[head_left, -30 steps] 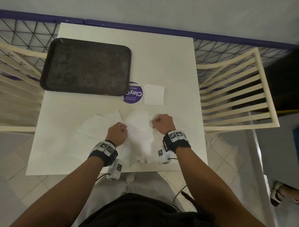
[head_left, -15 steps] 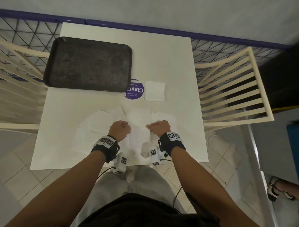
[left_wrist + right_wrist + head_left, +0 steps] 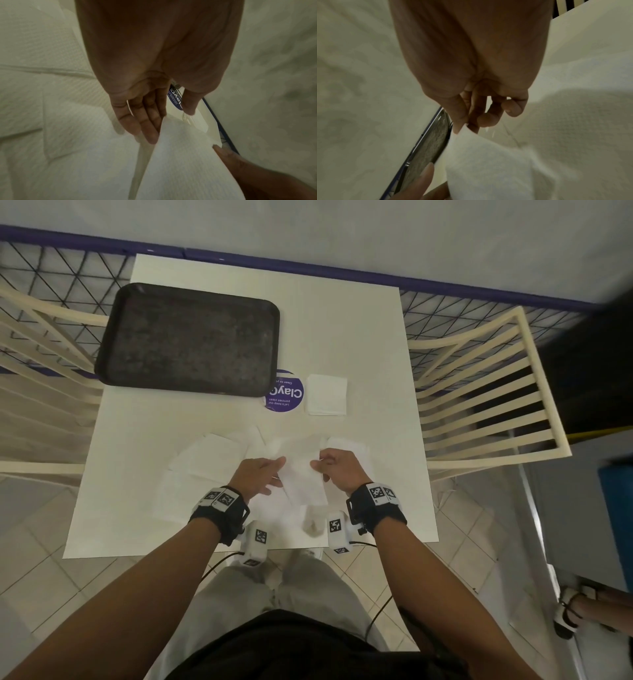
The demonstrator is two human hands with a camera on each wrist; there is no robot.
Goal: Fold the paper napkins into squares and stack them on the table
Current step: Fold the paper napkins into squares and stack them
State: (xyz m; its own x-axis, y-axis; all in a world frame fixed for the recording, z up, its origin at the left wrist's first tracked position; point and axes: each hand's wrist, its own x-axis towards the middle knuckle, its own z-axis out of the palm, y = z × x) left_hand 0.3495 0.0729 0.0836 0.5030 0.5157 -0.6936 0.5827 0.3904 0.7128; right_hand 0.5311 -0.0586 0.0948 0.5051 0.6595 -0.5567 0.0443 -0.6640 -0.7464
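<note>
I see a white worktop (image 3: 359, 337) bearing a dark tray (image 3: 188, 340) far left, a purple sticker (image 3: 286, 395), a folded napkin (image 3: 326, 394) beside it, and loose napkins (image 3: 205, 463) near me.

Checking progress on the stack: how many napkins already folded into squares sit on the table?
1 visible: the folded napkin lies right of the purple sticker, beyond both hands. It may be several layers; I cannot tell. The other napkins near the hands are unfolded or mid-fold.
</note>
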